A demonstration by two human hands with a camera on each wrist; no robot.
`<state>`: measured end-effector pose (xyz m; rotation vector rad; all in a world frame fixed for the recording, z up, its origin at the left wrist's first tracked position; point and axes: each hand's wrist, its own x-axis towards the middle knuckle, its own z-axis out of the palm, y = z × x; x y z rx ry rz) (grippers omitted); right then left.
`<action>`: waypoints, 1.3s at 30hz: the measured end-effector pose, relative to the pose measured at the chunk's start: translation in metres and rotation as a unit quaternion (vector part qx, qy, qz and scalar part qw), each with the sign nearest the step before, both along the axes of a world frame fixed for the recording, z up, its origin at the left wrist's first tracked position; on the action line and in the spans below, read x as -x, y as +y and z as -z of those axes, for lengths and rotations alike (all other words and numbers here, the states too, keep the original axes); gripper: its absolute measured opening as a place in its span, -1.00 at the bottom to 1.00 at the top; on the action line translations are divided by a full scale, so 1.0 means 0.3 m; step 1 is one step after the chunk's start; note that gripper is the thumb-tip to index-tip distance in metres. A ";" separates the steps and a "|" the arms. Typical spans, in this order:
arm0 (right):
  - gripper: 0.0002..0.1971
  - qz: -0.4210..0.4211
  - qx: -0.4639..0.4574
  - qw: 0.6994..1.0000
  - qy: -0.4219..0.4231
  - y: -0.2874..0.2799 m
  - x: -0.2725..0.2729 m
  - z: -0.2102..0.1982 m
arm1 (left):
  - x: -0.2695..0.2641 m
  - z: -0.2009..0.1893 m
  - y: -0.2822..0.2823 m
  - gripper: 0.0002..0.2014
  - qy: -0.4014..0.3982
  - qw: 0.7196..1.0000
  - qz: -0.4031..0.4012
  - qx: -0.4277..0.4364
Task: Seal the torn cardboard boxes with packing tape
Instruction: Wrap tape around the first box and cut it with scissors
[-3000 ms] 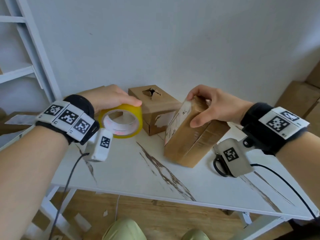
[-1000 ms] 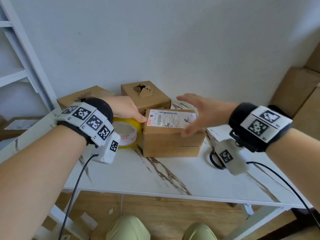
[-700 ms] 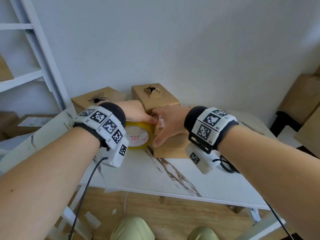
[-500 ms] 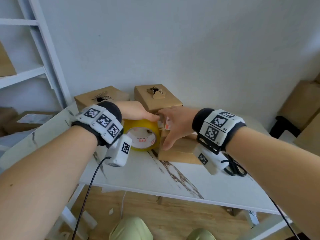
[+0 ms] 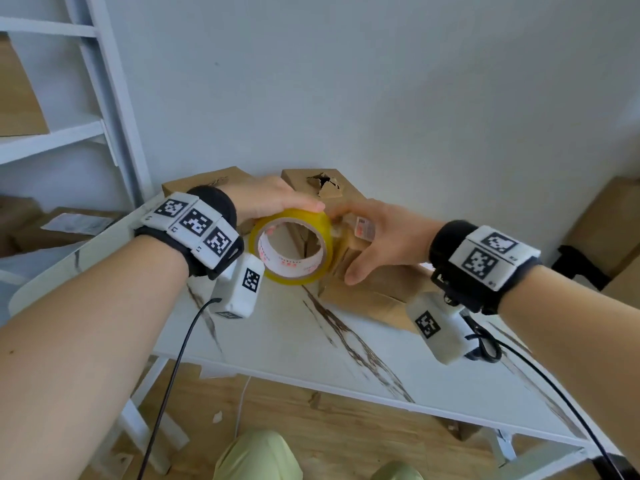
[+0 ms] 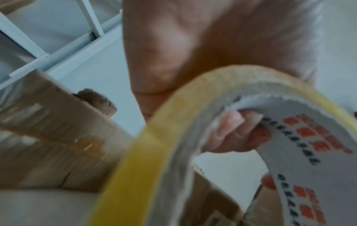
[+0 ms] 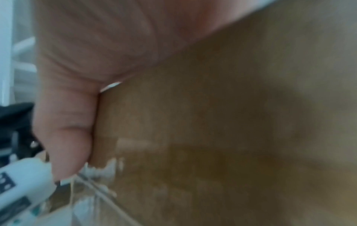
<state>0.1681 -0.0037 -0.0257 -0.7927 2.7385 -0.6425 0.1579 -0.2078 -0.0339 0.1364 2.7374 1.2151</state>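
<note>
Left hand had the yellow tape roll gripped from the top, fingertips hooked inside the white core, holding it on edge just above the white table, right up against the near cardboard box. Behind it sat two torn boxes: the left one mostly hidden by the wrist, the torn box with its ripped hole showing. Right hand lay on the near box's left end with its thumb flat on the side, fingers too blocked and the wrist view too blurry to tell the grip; black scissors poked out from behind the wrist camera.
</note>
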 end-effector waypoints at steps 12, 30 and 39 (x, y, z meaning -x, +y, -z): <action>-0.30 0.032 0.140 0.989 0.025 0.026 -0.022 -0.054 | -0.027 -0.120 -0.048 -0.53 0.043 0.998 -0.010 -0.049; 0.08 0.004 0.286 0.954 -0.094 0.162 0.028 -0.004 | -0.019 -0.142 -0.050 -0.48 0.031 0.996 -0.080 -0.022; -0.02 0.029 0.254 0.961 -0.109 0.251 0.025 0.012 | 0.002 -0.119 0.045 -0.49 0.030 0.999 -0.040 0.006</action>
